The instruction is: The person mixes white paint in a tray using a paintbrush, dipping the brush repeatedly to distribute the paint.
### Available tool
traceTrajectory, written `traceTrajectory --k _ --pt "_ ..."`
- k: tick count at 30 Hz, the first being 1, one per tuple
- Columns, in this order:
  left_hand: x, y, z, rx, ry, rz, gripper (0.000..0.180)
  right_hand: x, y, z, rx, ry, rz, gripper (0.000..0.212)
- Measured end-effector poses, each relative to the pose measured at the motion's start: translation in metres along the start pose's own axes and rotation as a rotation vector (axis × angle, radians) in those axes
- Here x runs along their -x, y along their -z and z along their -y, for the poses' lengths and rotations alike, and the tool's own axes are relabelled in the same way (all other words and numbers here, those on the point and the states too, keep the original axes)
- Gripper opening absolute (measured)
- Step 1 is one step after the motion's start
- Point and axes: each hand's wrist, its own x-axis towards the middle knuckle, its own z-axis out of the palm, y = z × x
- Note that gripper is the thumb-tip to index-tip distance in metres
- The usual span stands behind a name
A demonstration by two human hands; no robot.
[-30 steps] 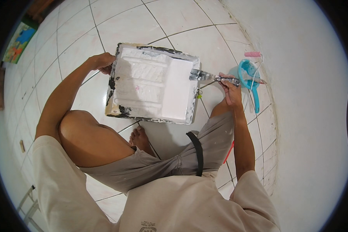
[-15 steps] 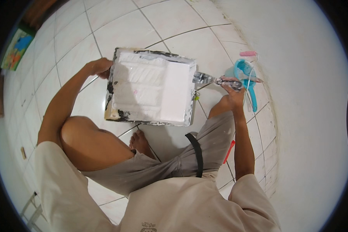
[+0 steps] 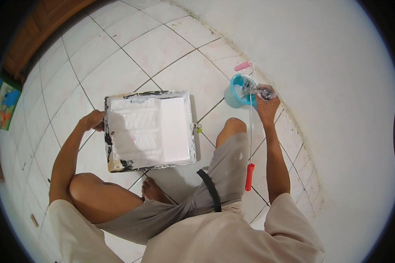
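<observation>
A paint tray (image 3: 192, 140) with white paint in its right part and a ribbed slope on the left lies on the floor in front of me. My left hand (image 3: 93, 119) is closed on its left rim, the fingertips partly hidden. Over to the right, my right hand (image 3: 267, 103) grips the dark, paint-smeared handle of a paintbrush (image 3: 250, 86). The brush's head is over the mouth of a blue plastic dipper (image 3: 233, 97), whose inside is streaked with white. A paint roller with a pink sleeve (image 3: 242, 66) and red handle (image 3: 249, 177) lies alongside, its thin rod crossing the dipper.
A white wall (image 3: 329, 96) rises on the right, close beyond my right hand. Pale tiles (image 3: 136, 57) cover the floor. A small yellow-green item (image 3: 199, 130) sits at the tray's right edge. At far left are a colourful picture panel (image 3: 8, 103) and brown wood (image 3: 35, 33).
My right hand has lifted the paintbrush away from the tray's right edge and brought it over the dipper. The view has shifted; my left hand stays on the tray.
</observation>
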Motion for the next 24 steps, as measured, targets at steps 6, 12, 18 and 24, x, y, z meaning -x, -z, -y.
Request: traceTrajectory --k 6,12,18,24 --pt "0.002 -0.009 -0.009 0.018 -0.007 -0.012 0.05 0.007 -0.02 -0.029 0.264 -0.031 0.096 0.036" --pt "0.008 -0.001 0.003 0.03 0.0 -0.052 0.048 0.037 -0.024 0.092 0.193 0.358 0.359 0.043" --pt "-0.002 -0.001 0.016 0.031 -0.031 -0.043 0.048 0.04 -0.017 0.263 -0.356 0.115 0.857 0.042" --pt "0.03 -0.016 -0.017 -0.453 -0.368 -0.185 0.043 0.029 0.011 0.359 -0.738 0.233 1.021 0.05"
